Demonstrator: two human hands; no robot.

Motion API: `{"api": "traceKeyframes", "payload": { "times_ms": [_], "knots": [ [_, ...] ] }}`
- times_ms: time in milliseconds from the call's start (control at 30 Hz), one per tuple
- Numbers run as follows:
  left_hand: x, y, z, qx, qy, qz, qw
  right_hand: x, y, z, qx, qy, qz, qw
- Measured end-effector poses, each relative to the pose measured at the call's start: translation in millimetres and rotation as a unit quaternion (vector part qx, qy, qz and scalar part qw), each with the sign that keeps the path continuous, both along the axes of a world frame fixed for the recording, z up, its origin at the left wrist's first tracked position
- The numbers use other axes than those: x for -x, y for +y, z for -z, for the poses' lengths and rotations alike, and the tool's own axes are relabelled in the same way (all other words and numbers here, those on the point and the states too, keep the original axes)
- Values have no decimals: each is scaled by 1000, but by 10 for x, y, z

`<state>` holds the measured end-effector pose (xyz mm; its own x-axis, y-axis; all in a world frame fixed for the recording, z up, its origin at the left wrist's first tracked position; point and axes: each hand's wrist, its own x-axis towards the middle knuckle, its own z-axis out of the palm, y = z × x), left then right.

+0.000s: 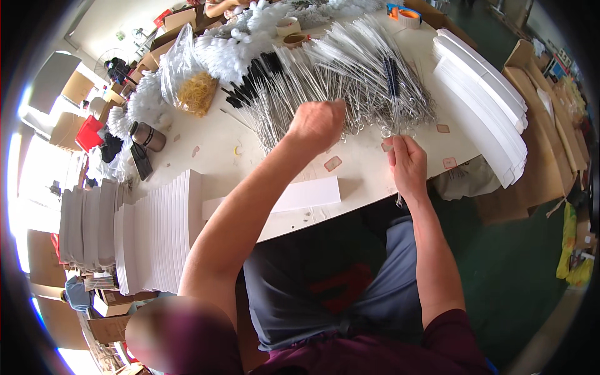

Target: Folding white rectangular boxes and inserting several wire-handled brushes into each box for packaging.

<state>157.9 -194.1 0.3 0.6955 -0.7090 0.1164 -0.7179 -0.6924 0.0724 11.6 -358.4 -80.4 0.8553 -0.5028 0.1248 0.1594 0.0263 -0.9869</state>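
A broad heap of thin wire-handled cleaning brushes [356,56] lies on the white table [369,181], most with pale bristles, their looped wire ends toward me. My left hand [317,125] is over the heap's near edge, fingers curled; what they grip, if anything, is hidden. To its right, my right hand [408,164] pinches the wire ends of cleaning brushes, and a bit of wire sticks out below the palm. Dark-bristled brushes [391,76] lie on the heap beyond that hand. Black-tipped brushes [256,78] lie at the heap's left. Beneath my left forearm lies a flat white box [309,194].
Stacked folded white boxes [159,225] stand at the left, more white boxes [481,100] at the right edge. Farther back are a bag of yellow ties [197,92], tape rolls [287,26] and a tape dispenser [405,15]. A grey bottle [147,135] lies at left; an open carton [531,131] stands right.
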Motion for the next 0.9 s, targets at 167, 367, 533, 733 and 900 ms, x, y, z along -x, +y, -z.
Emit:
{"api": "traceKeyframes", "payload": {
  "times_ms": [167, 367, 533, 733, 900],
  "knots": [
    [60, 213, -239, 84, 21, -30, 996, -19, 32, 28, 5, 3, -1, 1000],
    [-82, 460, -426, 370, 143, -73, 915, -14, -9, 17, 22, 5, -10, 1000],
    [-167, 580, -457, 424, 84, -56, 900, -76, -43, -143, -88, 44, -60, 993],
    [-168, 686, -672, 506, 178, -34, 843, -741, 390, -475, -183, 27, -163, 969],
    [-149, 854, -902, 591, 167, 11, 789, -1236, 614, -382, -232, 40, -185, 954]
  ]
}}
